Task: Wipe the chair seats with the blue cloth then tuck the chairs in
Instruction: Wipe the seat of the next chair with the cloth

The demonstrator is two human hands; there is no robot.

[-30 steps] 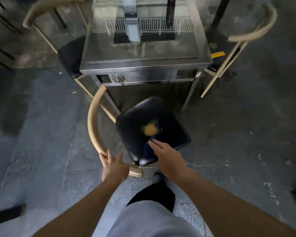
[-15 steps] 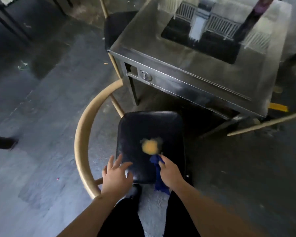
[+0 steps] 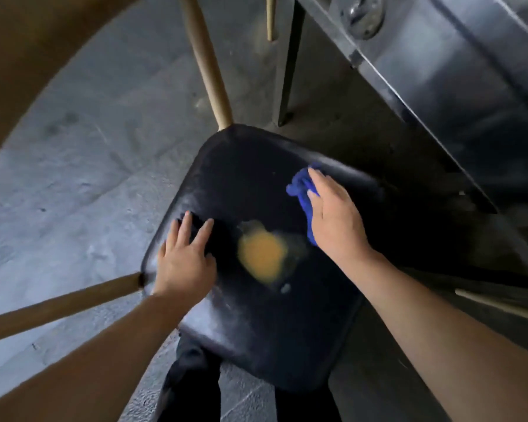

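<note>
A black padded chair seat (image 3: 256, 330) fills the middle of the view, with an orange-yellow smear (image 3: 261, 254) near its centre. My right hand (image 3: 333, 217) presses the blue cloth (image 3: 302, 190) flat onto the far right part of the seat; most of the cloth is hidden under the palm. My left hand (image 3: 185, 257) rests on the seat's left edge with its fingers spread and straight. The chair's curved wooden backrest (image 3: 19, 56) arcs round the left, carried on wooden spindles (image 3: 209, 65).
A stainless steel table (image 3: 470, 71) with a round knob stands at the upper right, one dark leg (image 3: 287, 71) reaching the grey concrete floor (image 3: 89, 147) just beyond the seat. A pale wooden rod (image 3: 500, 306) of another chair shows at the right edge.
The camera has dropped close to the seat. My right hand has carried the blue cloth from the near edge past the smear to the far right. My left hand has slid further onto the seat.
</note>
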